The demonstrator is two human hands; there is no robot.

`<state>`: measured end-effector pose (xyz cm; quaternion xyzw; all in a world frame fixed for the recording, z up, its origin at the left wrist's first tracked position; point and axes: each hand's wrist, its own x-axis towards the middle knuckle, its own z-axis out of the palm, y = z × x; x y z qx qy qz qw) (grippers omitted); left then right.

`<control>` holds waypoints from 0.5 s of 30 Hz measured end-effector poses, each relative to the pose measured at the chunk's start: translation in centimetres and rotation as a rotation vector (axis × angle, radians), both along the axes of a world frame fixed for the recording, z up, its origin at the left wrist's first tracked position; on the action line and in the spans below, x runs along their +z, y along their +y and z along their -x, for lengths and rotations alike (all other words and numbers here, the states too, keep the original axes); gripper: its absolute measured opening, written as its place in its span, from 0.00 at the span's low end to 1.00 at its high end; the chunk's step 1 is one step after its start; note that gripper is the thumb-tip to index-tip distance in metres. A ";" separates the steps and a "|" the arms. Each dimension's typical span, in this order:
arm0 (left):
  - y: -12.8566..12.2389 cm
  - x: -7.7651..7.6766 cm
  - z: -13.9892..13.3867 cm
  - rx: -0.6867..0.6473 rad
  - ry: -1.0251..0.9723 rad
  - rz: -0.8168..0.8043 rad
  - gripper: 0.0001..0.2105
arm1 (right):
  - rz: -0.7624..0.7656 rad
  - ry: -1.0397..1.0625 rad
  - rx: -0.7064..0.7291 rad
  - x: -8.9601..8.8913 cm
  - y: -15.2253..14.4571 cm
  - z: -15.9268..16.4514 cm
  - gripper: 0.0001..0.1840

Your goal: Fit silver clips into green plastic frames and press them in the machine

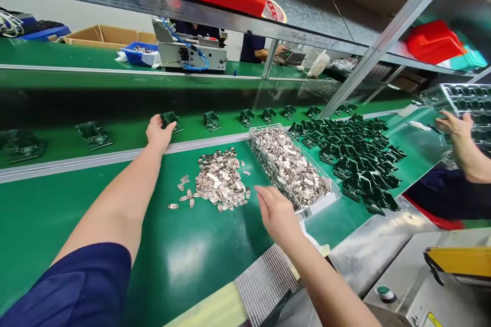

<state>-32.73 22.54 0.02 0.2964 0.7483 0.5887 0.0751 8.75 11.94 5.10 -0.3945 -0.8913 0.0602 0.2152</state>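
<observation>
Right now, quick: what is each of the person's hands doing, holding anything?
Left hand: reaching onto the conveyor belt, fingers on a dark green part; grip cannot be told.
Right hand: open, holding nothing, beside the clear tray of metal pieces.

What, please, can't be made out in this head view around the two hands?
- Left hand: its fingers cover the green part on the belt, so the grip is hidden.
- Right hand: seen from the back, so its palm and anything in it are hidden.
- Metal pieces: too small to tell their shape.
- Co-worker's hand: the frame's right edge cuts off the tray it touches.
</observation>
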 end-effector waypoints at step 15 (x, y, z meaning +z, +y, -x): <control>-16.8 0.0 7.3 0.269 0.228 0.106 0.37 | -0.184 -0.497 0.022 -2.5 0.5 -0.8 0.16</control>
